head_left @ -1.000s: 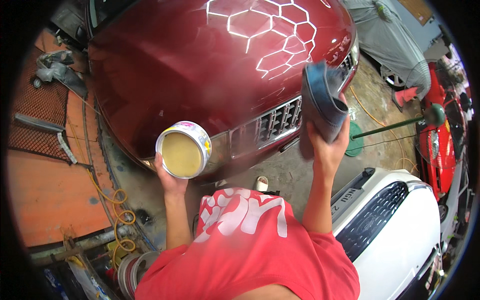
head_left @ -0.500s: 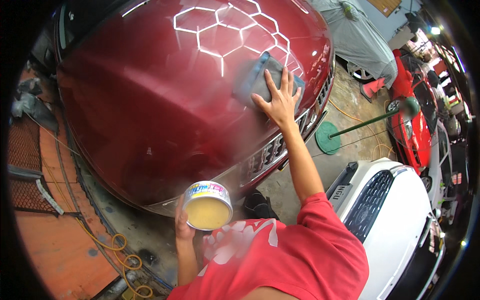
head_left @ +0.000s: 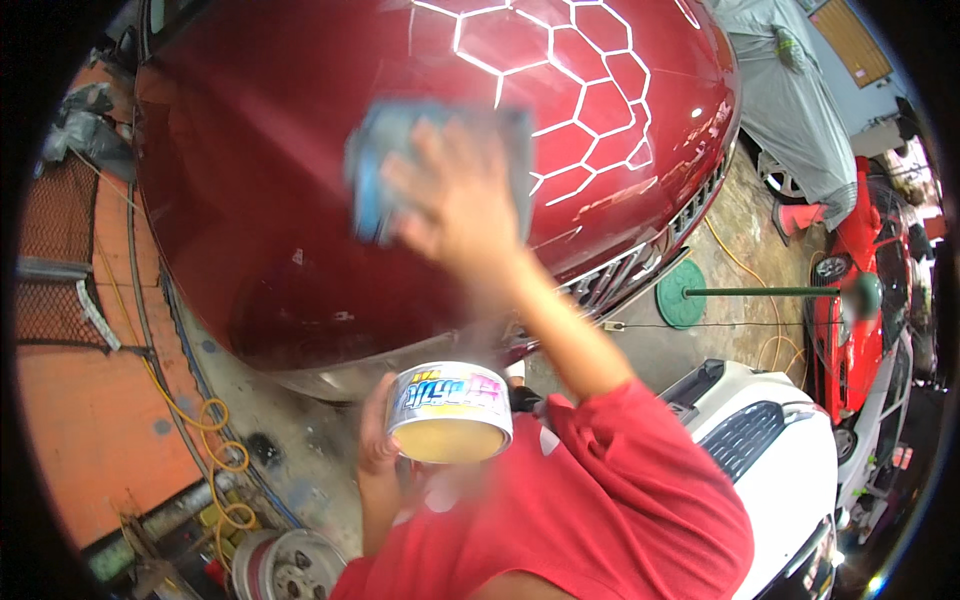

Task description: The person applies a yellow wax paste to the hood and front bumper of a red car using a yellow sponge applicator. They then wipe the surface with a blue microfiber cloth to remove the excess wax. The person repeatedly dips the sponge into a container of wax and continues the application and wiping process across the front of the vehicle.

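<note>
While the left grip (head_left: 375, 435) clamps a tin (head_left: 450, 402), the blurred right grip (head_left: 458, 200), seemingly spread, covers a cloth (head_left: 382, 140).

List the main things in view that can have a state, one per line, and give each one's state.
Tin: open, tilted, yellowish contents showing
Left hand: closed around the tin's side
Right hand: fingers spread over the cloth, blurred
Cloth: under the right hand; folds unclear
Dark red hood: shut, glossy
Yellow hose: partly looped
Grey cover: draped
Wheel rim: without a tyre
Green stand: apparently upright
</note>
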Motion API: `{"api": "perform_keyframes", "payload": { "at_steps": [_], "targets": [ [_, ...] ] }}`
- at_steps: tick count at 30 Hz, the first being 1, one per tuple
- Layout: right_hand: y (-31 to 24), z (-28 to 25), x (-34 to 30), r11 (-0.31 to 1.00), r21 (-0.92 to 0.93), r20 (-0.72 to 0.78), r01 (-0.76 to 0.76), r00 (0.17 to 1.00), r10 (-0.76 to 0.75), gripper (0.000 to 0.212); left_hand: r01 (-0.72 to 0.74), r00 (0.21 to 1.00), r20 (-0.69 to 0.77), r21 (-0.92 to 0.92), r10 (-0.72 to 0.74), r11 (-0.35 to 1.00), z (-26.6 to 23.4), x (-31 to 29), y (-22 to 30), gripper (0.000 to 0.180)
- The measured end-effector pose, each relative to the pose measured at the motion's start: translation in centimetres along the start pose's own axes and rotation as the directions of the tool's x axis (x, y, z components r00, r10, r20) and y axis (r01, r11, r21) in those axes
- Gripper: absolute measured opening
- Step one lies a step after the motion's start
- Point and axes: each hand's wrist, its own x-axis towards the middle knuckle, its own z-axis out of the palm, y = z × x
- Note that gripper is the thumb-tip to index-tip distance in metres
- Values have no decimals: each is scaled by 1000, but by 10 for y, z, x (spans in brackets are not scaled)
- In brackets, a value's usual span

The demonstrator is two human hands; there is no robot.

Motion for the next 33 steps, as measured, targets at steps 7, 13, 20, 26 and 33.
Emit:
{"api": "perform_keyframes", "payload": {
  "at_steps": [7,13,20,26,33],
  "targets": [
    [178,-78,-58,931,-258,-182,-258,959,215,66,-54,987,-156,-27,49,998,62,-13,-1,99],
    [61,-53,-16,960,-199,-59,-197,980,189,55,-108,956,-281,-69,85,992,104,-8,1,95],
    [37,-22,-147,998,64,-4,-21,1000,21,77,5,999,44,111,-10,994,94,4,-9,98],
    [220,-80,-133,682,-49,-443,-729,628,639,65,195,955,-210,-89,-210,977,88,-24,-4,102],
    [-42,28,-165,998,21,-17,-65,998,65,80,101,986,111,219,-128,970,105,42,26,91]
  ]
}}
